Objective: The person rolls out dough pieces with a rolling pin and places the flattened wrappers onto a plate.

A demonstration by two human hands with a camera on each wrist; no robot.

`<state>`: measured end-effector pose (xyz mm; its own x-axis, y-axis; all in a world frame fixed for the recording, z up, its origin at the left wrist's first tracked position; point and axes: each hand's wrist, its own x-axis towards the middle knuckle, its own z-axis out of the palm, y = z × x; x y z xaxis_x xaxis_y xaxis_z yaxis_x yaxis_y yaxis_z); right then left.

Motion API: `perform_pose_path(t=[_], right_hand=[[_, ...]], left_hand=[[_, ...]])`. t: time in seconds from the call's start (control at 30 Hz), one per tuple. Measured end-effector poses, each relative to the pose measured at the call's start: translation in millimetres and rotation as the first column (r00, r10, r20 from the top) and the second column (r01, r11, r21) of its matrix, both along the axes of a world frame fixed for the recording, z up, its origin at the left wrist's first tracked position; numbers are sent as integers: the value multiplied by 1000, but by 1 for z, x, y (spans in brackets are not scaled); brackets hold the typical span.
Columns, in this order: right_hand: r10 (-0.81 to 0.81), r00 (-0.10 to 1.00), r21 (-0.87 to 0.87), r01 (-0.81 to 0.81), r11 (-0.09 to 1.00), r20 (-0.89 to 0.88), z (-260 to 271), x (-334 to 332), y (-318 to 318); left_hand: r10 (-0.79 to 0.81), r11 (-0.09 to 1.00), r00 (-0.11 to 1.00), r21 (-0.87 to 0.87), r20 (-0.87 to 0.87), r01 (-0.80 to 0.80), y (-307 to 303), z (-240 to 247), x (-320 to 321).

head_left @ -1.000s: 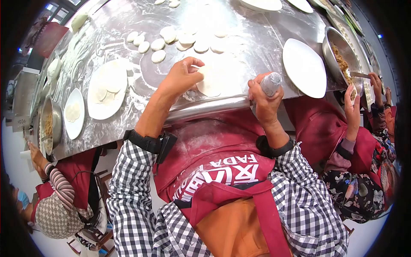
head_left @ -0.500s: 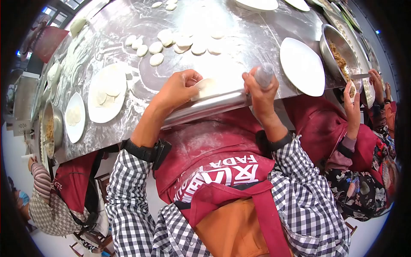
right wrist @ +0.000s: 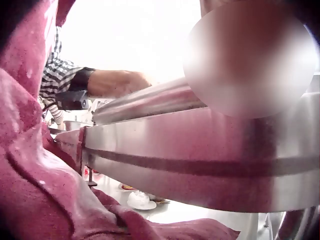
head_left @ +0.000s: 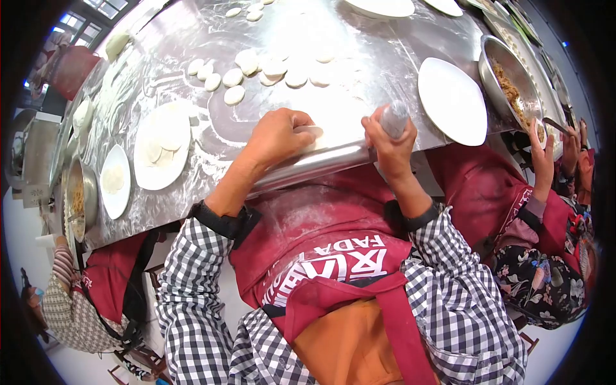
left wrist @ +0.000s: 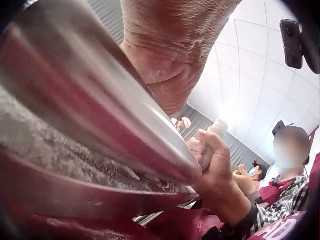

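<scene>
- Fingers of your left hand (head_left: pixel 277 138) curl in, thumb and forefinger pinching the edge of a thin dough round (head_left: pixel 313 131).
- Dough round lies in front of you, just behind a shiny metal cylinder (head_left: pixel 321 159); its far outline is lost in glare.
- Right hand (head_left: pixel 389 140): fingers wrapped round a grey handle (head_left: pixel 395 117), rounded end up, beside the cylinder's right end. Cannot tell if handle and cylinder are joined.
- Cylinder runs along the near edge of the floured steel table (head_left: pixel 218 115). Left wrist view: flour between it and the edge. Right wrist view: fingers hidden by a blurred patch.
- Beyond your left hand, a loose scatter of small dough pieces (head_left: pixel 274 68).
- To the left, a large white plate (head_left: pixel 154 181) with flat dough rounds; a smaller oval plate (head_left: pixel 115 206) beside it, also holding dough.
- To the right, a white dish (head_left: pixel 452 102), then a steel bowl (head_left: pixel 491 80) of brown filling (head_left: pixel 507 86).
</scene>
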<state>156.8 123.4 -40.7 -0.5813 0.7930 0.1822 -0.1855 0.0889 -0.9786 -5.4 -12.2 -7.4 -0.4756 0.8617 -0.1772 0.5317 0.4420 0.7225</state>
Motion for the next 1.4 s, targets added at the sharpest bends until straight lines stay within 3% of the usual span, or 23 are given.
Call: perform_pose_path(t=[0.03, 0.13, 0.27, 0.3, 0.33, 0.37, 0.4, 0.47, 0.5, 0.53, 0.6, 0.7, 0.8, 0.83, 0.93, 1.03, 1.23, 1.4], right_hand=[[1, 1000, 64, -1, 998, -4, -6, 6, 0], [-6, 999, 85, 10, 996, -43, -9, 18, -8], [0, 1000, 105, -2, 994, 24, 1, 23, -13], [7, 1000, 124, -9, 992, 22, 4, 23, -13], [7, 1000, 120, -10, 993, 24, 3, 24, -13], [8, 1000, 116, -11, 993, 28, 2, 25, -14], [9, 999, 110, -12, 994, 32, 2, 25, -14], [25, 999, 104, -28, 994, 27, 1, 28, -16], [35, 999, 100, -37, 994, 24, 1, 29, -16], [31, 999, 110, -33, 993, 19, 3, 28, -16], [25, 1000, 127, -24, 992, -6, 5, 25, -15], [22, 1000, 143, -21, 989, -3, 6, 20, -12], [14, 1000, 183, -14, 983, 0, 7, 16, -9], [7, 1000, 174, -6, 985, -7, 6, 14, -8], [-4, 1000, 148, 8, 989, -23, 4, 6, -6], [-1, 1000, 147, 4, 989, -16, 4, -1, -1], [-15, 1000, 145, 15, 989, -3, 3, -4, -1], [-38, 999, 140, 40, 989, -21, 0, -3, -1]], left_hand=[[-18, 995, 997, -95, 80, 26, 4, 7, -5], [-32, 997, 999, -67, 22, 34, 12, 10, -24], [-244, 967, 936, -134, -256, 215, 56, 40, -24], [-278, 960, 934, -102, -224, 261, 72, 42, -22], [-250, 967, 963, -83, -98, 242, 85, 51, -13], [-228, 971, 957, 110, 182, 210, 95, 55, -5], [-240, 952, 861, 280, 448, 120, 102, 59, 0], [-222, 922, 857, 385, 466, 29, 106, 66, 2], [-118, 959, 928, 282, 354, 14, 106, 61, -10], [-101, 966, 988, 248, 120, 69, 104, 52, -27], [-102, 995, 932, -29, -349, 98, 92, 39, -49], [-143, 982, 850, -179, -507, 59, 73, 25, -49], [-149, 985, 807, -155, -572, 72, 75, 18, -40], [-135, 991, 785, -72, -605, 115, 75, 13, -39], [-138, 990, 762, -94, -632, 102, 79, 13, -30], [-217, 967, 782, -236, -584, 93, 79, 19, -24], [-296, 953, 742, -132, -602, 273, 31, 16, -13], [-204, 979, 865, -113, -458, 171, 0, 19, -1]])
